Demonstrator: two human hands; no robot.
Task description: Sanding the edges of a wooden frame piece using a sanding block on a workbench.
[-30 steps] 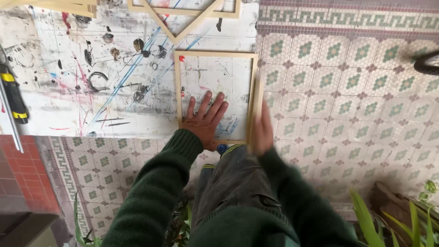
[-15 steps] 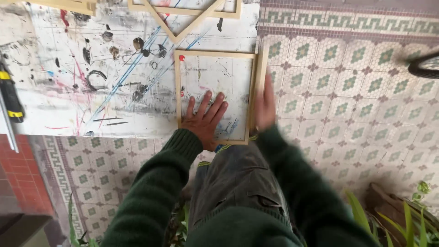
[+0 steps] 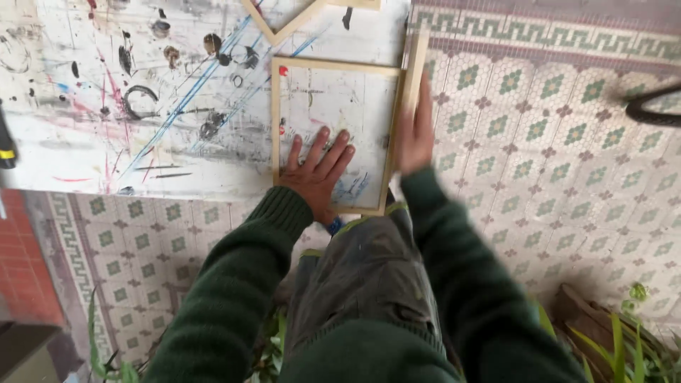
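Presently your paint-stained white board (image 3: 142, 106) lies on the patterned tile floor (image 3: 553, 163); a light wooden frame (image 3: 333, 135) lies flat on the board's right end; your left hand (image 3: 316, 170) presses inside the frame, palm down, fingers spread wide; your right hand (image 3: 415, 131), blurred, rests flat against a loose wooden strip (image 3: 413, 67) beside the frame's right side, fingers extended; actual grip on it cannot be told.

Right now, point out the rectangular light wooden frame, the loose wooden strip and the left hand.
rectangular light wooden frame (image 3: 275, 120): head view, left side rail.
loose wooden strip (image 3: 416, 60): head view, upper end.
left hand (image 3: 316, 170): head view, back of hand.
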